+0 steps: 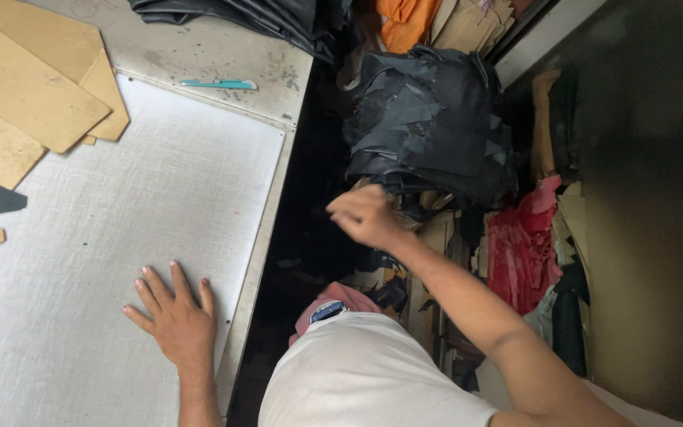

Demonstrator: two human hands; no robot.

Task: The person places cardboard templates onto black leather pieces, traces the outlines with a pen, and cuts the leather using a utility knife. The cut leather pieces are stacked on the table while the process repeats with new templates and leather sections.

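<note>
Head camera, looking down: the left hand (175, 320) lies flat, fingers spread and grip released, on the white textured cutting mat (120, 237) that covers the grey bench (223, 51). The right hand (365, 215) is stretched out past the bench edge, its grip loosely clenched, at the lower edge of a heap of black leather scraps (428, 119); whether it grasps a scrap cannot be told. Tan cardboard pattern pieces (25, 87) lie on the far left of the bench, overlapping the mat, and a teal-handled knife (219, 84) rests on the bare bench beyond the mat. Red leather scraps (519, 245) lie right of the forearm, and orange material (405, 22) shows beyond the black heap.
</note>
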